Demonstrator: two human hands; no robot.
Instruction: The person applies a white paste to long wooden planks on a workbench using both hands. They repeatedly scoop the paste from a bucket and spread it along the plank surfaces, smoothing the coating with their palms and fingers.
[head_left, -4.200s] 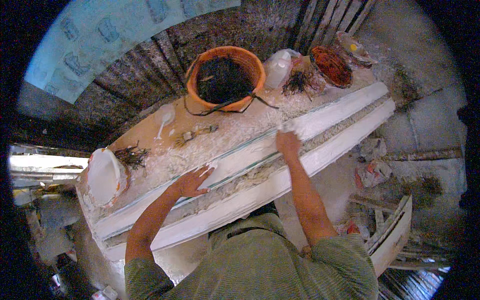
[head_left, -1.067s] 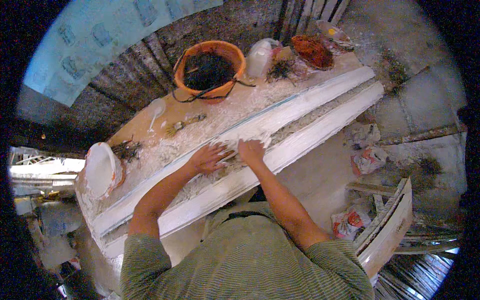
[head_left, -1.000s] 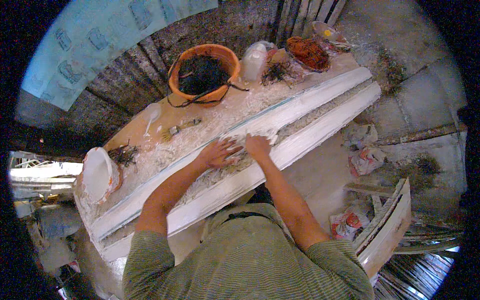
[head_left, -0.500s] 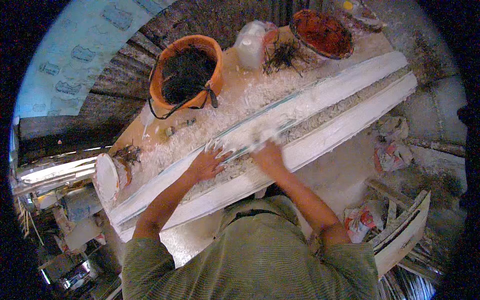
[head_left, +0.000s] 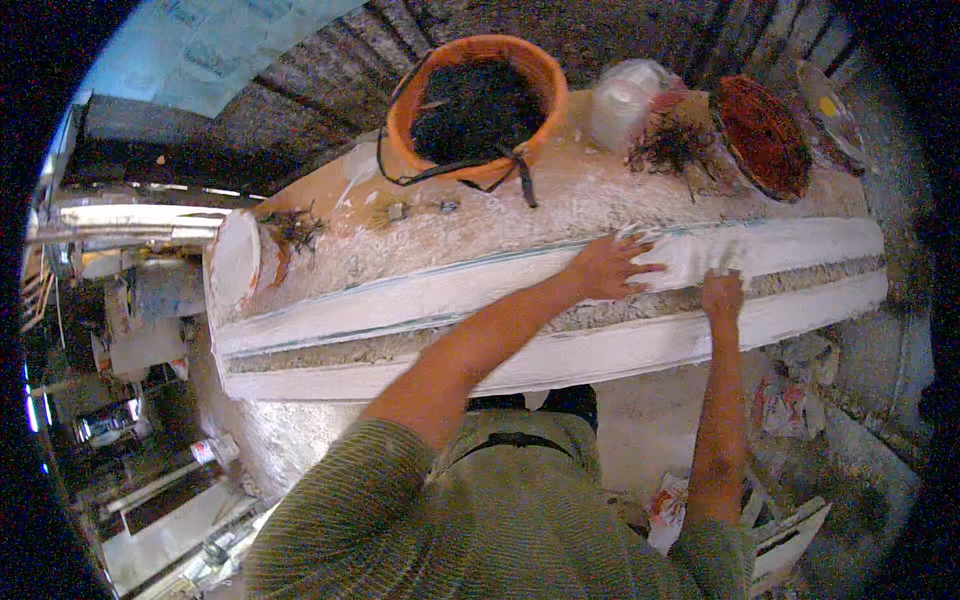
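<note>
A long white plaster moulding [head_left: 480, 288] lies across the bench, its two smooth bands split by a rough grey groove and edged with thin green lines. My left hand [head_left: 612, 264] rests on the far band, fingers spread and tips coated in wet white plaster. To its right, my right hand [head_left: 722, 294] is over the groove and far band. White plaster covers its fingers, and motion smears them, so their grip and anything in them cannot be made out.
An orange bucket [head_left: 556, 100] of dark fibre stands behind the moulding. Right of it are a clear plastic bag [head_left: 622, 102], a dark fibre tuft [head_left: 675, 145] and a reddish round basin [head_left: 765, 140]. A white-faced bucket [head_left: 238, 258] lies at the bench's left end.
Both hands have moved right along the moulding. The view has turned, so the moulding now runs nearly level and the bucket and basin appear farther right.
</note>
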